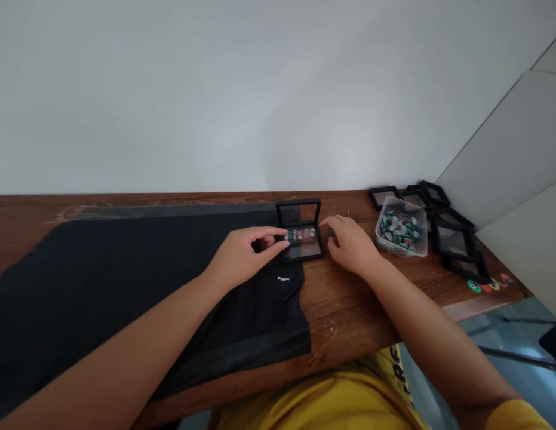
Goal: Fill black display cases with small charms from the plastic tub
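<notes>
A small black display case [306,251] stands open on the table, its framed lid [298,203] tilted up at the back and windowed. Inside lies a row of small green, pink and white pieces [299,234]. My left hand [242,254] is at the case's left edge. Its thumb and index finger close around a small green-and-white piece at the row's left end. Just off the right edge is my right hand [352,243], fingers curled, with a small dark green piece [331,233] between thumb and fingers. Its exact shape is partly hidden.
A clear plastic tub [417,248] of small glossy green, white and red pieces stands right of my right hand. Around it lie several black frames [454,240]. Small coloured discs [474,286] sit near the right edge. Black cloth [138,275] covers the left, bearing a white scrap [283,278].
</notes>
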`<act>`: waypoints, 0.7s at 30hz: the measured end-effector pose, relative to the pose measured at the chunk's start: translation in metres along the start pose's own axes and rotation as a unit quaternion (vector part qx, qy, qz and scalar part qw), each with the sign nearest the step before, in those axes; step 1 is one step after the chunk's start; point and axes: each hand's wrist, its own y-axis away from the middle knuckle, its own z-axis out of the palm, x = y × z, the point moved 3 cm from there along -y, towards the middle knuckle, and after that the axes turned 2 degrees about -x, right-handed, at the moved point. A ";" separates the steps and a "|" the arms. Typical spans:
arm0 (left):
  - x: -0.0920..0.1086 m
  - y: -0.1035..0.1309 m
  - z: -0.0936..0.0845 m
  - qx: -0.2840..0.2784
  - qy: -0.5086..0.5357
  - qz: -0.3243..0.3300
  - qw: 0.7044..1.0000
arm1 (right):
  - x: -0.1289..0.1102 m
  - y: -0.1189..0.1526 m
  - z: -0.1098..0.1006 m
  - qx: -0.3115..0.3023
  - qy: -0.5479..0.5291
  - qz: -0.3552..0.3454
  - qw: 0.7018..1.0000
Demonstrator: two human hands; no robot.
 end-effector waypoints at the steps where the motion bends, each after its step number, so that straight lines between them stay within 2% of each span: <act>1: -0.002 -0.001 0.002 -0.003 -0.009 -0.008 1.000 | 0.002 0.000 0.001 -0.003 0.011 0.004 1.000; 5: -0.008 -0.001 0.007 -0.026 -0.042 -0.030 0.998 | 0.010 -0.001 0.005 -0.013 0.020 0.036 0.999; 13: -0.010 -0.002 0.009 -0.090 -0.051 -0.083 0.991 | 0.014 -0.004 0.003 0.004 0.010 0.092 0.996; 16: -0.010 -0.003 0.011 -0.091 -0.040 -0.076 0.992 | 0.017 -0.005 0.003 -0.003 -0.003 0.114 0.994; 21: -0.012 -0.003 0.013 -0.086 -0.026 -0.059 0.994 | 0.021 -0.008 0.003 0.007 -0.019 0.108 0.994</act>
